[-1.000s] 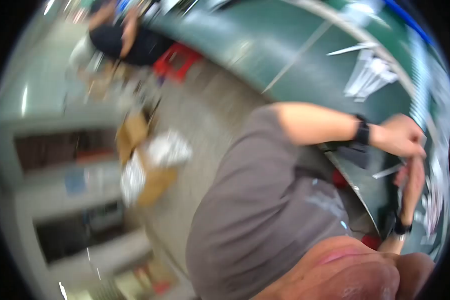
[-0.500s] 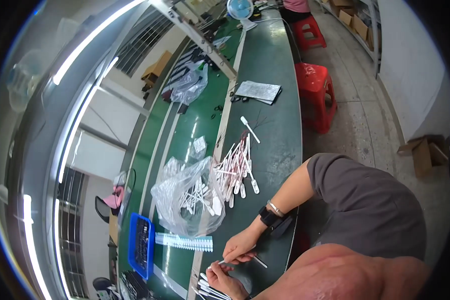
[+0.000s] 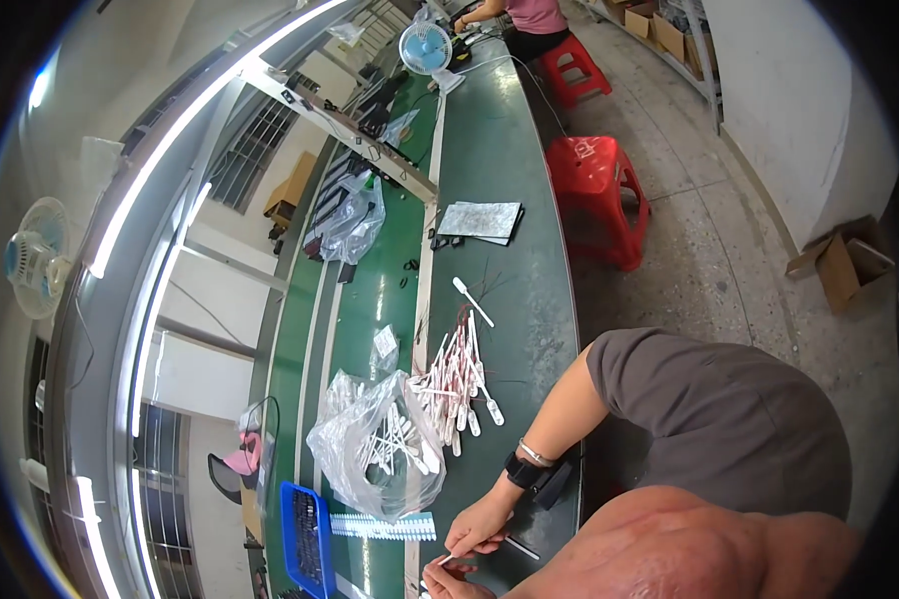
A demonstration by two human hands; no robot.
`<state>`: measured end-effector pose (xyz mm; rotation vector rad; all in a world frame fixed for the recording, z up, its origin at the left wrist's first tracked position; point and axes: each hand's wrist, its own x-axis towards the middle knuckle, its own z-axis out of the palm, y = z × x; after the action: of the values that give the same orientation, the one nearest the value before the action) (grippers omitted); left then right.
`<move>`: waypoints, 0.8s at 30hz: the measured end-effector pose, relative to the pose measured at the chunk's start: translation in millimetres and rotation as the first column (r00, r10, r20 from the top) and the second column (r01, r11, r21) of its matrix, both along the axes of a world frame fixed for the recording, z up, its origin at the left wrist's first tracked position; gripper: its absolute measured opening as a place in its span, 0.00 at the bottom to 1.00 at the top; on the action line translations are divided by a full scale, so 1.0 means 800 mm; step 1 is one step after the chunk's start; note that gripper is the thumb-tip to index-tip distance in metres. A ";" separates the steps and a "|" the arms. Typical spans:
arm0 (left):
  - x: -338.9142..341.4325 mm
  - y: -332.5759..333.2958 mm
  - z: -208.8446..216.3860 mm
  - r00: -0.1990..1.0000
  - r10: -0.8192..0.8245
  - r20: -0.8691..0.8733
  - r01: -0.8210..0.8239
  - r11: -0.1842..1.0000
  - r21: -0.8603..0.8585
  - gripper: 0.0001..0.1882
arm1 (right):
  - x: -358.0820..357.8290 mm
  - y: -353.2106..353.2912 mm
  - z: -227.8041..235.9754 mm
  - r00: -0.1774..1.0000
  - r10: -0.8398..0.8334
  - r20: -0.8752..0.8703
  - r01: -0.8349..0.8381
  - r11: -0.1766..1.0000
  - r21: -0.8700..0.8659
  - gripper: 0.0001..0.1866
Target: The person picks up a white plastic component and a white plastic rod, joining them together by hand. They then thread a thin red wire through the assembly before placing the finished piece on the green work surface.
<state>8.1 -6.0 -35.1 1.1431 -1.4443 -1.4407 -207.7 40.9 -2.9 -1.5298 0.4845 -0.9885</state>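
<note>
Down at the lower edge, my right hand (image 3: 481, 526) has its fingers pinched together on a thin white stick (image 3: 448, 558). My left hand (image 3: 455, 581) is just below, partly cut off by the frame, with its fingers closed at the same stick's lower end. Another slim white rod (image 3: 522, 548) lies on the dark table beside my right hand. Farther up the table is a pile of white sticks with flat paddle ends and reddish wires (image 3: 457, 384). To its left, a clear plastic bag (image 3: 335, 439) holds more white sticks.
A blue tray (image 3: 289, 539) of small dark parts stands at left, with a pale blue-white strip (image 3: 385, 526) next to it. One loose paddle stick (image 3: 474, 302) and grey flat packs (image 3: 479, 220) lie farther up. Red stools (image 3: 596, 200) line the right edge; a person (image 3: 534, 15) sits at the far end.
The view has shifted, so the table things appear lower and slightly to the left. White sticks near my left hand have mostly left the frame. Both hands stay together at the stick.
</note>
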 end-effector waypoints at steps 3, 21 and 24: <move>0.007 0.001 0.007 0.997 -0.024 0.077 0.028 0.998 -0.054 0.13 | 0.002 0.000 0.001 1.000 0.016 -0.001 -0.016 1.000 -0.014 0.19; 0.042 -0.024 0.006 0.869 -0.101 0.485 0.233 0.947 -0.221 0.14 | 0.000 -0.003 0.013 0.984 0.157 -0.079 -0.153 0.987 0.055 0.18; 0.062 -0.007 -0.012 0.841 -0.097 0.532 0.224 0.958 -0.180 0.14 | 0.004 -0.014 0.000 0.967 0.251 -0.044 -0.241 0.957 0.160 0.18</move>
<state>57.7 -11.6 -44.9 1.3429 -2.0734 -1.0612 -204.2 30.0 -2.6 -1.4460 0.3941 -0.6952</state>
